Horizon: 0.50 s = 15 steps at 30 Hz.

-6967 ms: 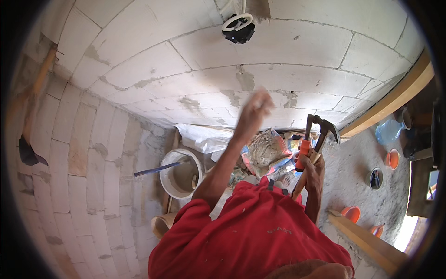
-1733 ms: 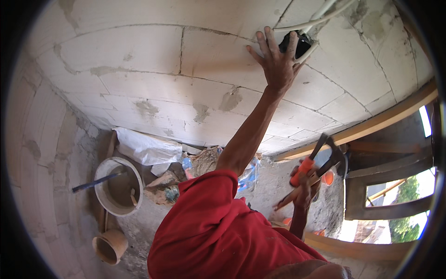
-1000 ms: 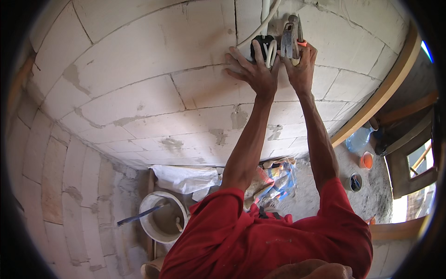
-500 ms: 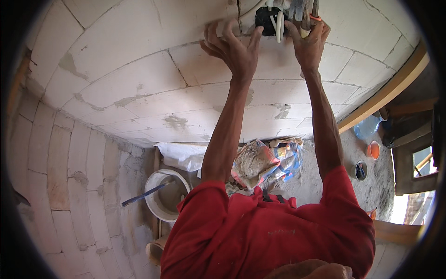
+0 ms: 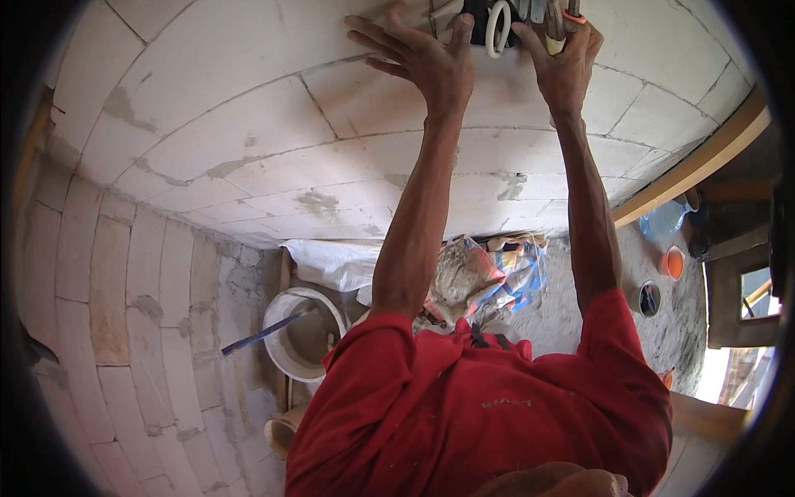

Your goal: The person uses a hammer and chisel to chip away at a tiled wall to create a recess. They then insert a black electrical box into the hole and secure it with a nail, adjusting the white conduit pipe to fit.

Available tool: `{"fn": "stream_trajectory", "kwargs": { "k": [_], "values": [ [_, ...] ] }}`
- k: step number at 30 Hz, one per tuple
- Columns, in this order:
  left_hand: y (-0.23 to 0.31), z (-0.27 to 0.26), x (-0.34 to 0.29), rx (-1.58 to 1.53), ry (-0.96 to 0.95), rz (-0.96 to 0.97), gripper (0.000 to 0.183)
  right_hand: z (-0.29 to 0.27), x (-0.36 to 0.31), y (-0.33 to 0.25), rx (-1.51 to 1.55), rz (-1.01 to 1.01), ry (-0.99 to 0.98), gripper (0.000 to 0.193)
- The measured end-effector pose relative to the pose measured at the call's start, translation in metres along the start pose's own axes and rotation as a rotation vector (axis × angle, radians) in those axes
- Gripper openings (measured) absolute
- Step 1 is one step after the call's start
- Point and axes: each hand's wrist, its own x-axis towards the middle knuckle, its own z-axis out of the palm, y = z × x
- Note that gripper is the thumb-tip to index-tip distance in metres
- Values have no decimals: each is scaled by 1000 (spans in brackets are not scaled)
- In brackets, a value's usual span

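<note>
High on the block wall, at the top edge of the view, a black wall box (image 5: 478,23) is set in, partly cut off by the frame. A loop of white cable (image 5: 494,37) hangs out of it. My left hand (image 5: 435,70) is open at its left side, fingers spread, with the thumb at the box's edge. My right hand (image 5: 565,79) has its thumb stretched to the box's right edge. Its other fingers are curled round a brown-handled tool (image 5: 555,29) with a pale end. Something orange (image 5: 573,16) shows by those fingers; the tool's far end is out of view.
Below left stands a white bucket (image 5: 277,356) of grey mix with a blue-handled tool (image 5: 261,333) across its rim. A torn sack (image 5: 517,273) lies at the wall's foot. Right are a wooden beam (image 5: 704,170), an orange bucket (image 5: 672,263), a dark bucket (image 5: 648,300) and a water bottle (image 5: 660,222).
The view has shifted, so the box and both hands sit higher in the picture and slightly further right. Both hands stay beside the box; the right hand keeps its hold on the tool.
</note>
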Motion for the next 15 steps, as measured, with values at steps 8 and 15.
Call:
{"fn": "stream_trajectory", "kwargs": {
  "k": [8, 15],
  "values": [
    [-5, 3, 2, -16, -10, 18, 113, -5, 1, -2, -30, -2, -11, 61],
    [-2, 11, 9, 276, 212, 5, 109, -8, 0, -9, -66, -56, 11, 62]
  ]
}}
